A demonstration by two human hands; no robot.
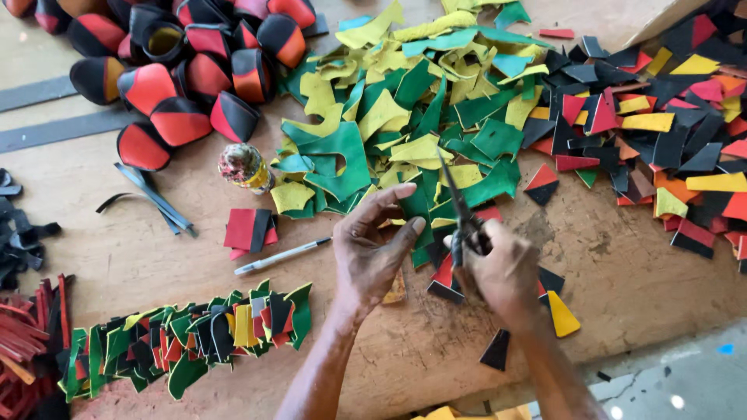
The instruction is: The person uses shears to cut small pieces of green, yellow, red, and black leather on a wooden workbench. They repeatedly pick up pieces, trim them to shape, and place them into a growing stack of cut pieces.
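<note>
My right hand (504, 274) grips a pair of dark scissors (461, 214) whose blades point up and away from me. My left hand (375, 247) is beside it, fingers curled, touching a green leather piece (418, 208) at the edge of the scrap pile; whether it pinches the piece I cannot tell. Under my hands lie small red and black pieces (445, 281) and a yellow triangular piece (562, 314) on the wooden board (622, 280).
A big heap of green and yellow scraps (405, 101) lies ahead, black, red and yellow scraps (669, 124) to the right. Red-and-black shoe uppers (179, 70) pile at top left. A small bottle (244, 166), a white pen (282, 255) and a stacked row of cut pieces (194, 336) lie left.
</note>
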